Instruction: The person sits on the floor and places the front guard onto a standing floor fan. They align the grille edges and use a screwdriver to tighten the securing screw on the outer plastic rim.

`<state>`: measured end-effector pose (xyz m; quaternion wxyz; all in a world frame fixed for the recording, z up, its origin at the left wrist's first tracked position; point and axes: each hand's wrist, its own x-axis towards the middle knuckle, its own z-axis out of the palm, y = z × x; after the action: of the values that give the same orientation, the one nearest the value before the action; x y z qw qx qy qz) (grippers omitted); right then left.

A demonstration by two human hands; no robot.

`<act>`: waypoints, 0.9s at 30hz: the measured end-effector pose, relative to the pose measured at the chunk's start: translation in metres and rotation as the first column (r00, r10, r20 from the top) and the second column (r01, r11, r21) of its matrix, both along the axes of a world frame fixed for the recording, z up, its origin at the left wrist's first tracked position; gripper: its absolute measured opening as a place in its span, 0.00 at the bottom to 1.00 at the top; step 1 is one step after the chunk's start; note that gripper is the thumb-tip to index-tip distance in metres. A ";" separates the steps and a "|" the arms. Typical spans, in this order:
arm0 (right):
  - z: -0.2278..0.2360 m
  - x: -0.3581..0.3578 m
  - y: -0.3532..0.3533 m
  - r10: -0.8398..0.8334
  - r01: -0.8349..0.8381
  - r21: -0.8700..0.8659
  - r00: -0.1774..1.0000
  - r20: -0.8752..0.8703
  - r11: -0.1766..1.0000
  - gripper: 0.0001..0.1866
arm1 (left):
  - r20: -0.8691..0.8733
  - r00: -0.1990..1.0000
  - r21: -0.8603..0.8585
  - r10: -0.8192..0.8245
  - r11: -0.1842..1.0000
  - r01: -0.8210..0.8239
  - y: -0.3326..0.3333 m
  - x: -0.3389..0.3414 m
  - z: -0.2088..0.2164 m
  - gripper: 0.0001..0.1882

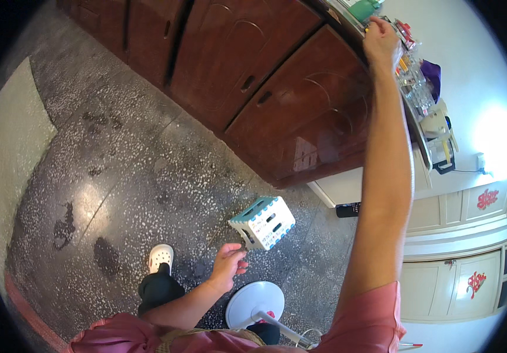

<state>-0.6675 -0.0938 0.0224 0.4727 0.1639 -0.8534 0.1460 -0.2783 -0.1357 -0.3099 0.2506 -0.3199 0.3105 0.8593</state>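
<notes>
My right arm stretches up to the cabinet top, where my right hand (381, 44) is among small items. Its fingers are bent together, and whatever they hold is hidden. Just beyond them stands a green container (364, 9), with a red item (405, 34) on the other side of the hand. Several clear glasses (416, 88) line the top closer to me. My left hand (228, 267) hangs low over the floor, fingers loosely curled and apart, with nothing in it. Close to it in the picture is a white and teal step stool (264, 223).
Dark red wooden cabinets (300, 100) run along the wall. A cream kettle (436, 125) and a purple cloth (431, 77) are beside the glasses. A round white stand base (255, 304) with a pole is by my feet. A pale mat (18, 129) lies on the speckled floor at left.
</notes>
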 end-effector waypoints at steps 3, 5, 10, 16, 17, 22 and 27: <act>0.035 -0.070 0.024 -0.110 0.100 0.165 0.993 0.052 0.981 0.18 | 0.084 0.996 0.010 -0.010 1.000 0.009 -0.007 -0.020 -0.008 0.14; 0.039 -0.104 0.019 -0.191 0.151 0.167 0.947 0.259 0.974 0.23 | 0.139 0.990 0.006 0.028 1.000 -0.029 -0.018 -0.029 -0.014 0.12; 0.035 -0.203 0.056 -0.504 0.326 0.470 0.800 0.326 0.821 0.30 | 0.199 0.980 0.078 0.000 0.997 -0.016 -0.016 -0.061 -0.020 0.10; 0.040 -0.233 0.067 -0.370 0.237 0.284 0.611 0.700 0.929 0.34 | 0.221 0.975 0.068 -0.006 0.998 -0.009 -0.006 -0.069 -0.015 0.10; 0.044 -0.222 0.060 -0.574 0.358 0.456 0.603 0.553 0.815 0.32 | 0.199 0.980 0.063 0.003 0.998 -0.016 -0.007 -0.072 -0.014 0.10; 0.064 -0.201 0.077 -0.773 0.623 0.486 0.599 0.207 0.613 0.28 | 0.094 0.995 0.047 0.019 0.999 -0.024 -0.008 -0.074 -0.016 0.10; 0.020 -0.123 0.037 0.102 -0.053 -0.681 0.994 0.031 0.730 0.11 | 0.019 0.999 0.058 0.028 0.998 -0.029 -0.015 -0.053 -0.007 0.08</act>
<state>-0.7905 -0.0572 0.0428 0.4648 0.0106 -0.7488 0.4724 -0.3314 -0.1510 -0.3173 0.2503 -0.3247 0.2786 0.8685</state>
